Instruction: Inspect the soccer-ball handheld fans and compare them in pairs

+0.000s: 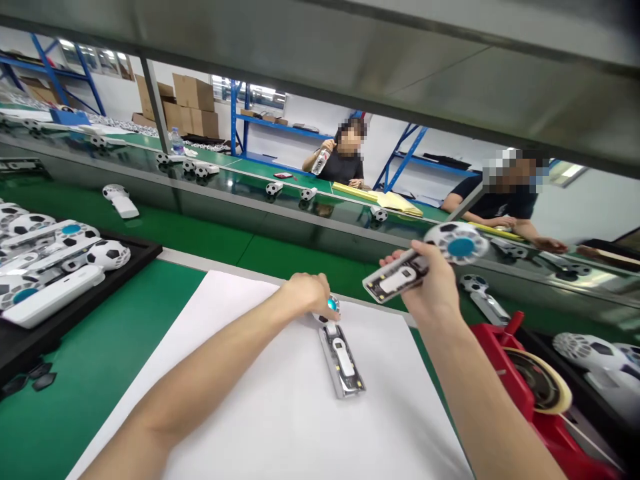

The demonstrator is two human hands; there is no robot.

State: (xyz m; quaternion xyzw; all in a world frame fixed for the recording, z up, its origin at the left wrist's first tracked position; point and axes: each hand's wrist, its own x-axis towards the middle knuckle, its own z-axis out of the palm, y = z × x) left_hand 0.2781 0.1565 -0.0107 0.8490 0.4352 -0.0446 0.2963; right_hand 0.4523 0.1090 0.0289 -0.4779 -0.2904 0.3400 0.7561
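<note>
We see a matt white paper sheet [280, 400]; on it a glossy plastic fan [341, 353]; right of it, a shiny red plastic tape dispenser [515, 373].

A long green table [100, 373] fills the room near me, and a grey metal shelf [400, 53] hangs low over it. Past a shiny belt [240, 190] there is another green table [260, 170] where two people sit, one of them [345, 160] holding a bottle up. Behind them stand blue racks [270, 123] against a white wall [310, 113], with brown boxes [193, 103] piled in the corner and bright windows [250, 90] high up letting light in.
</note>
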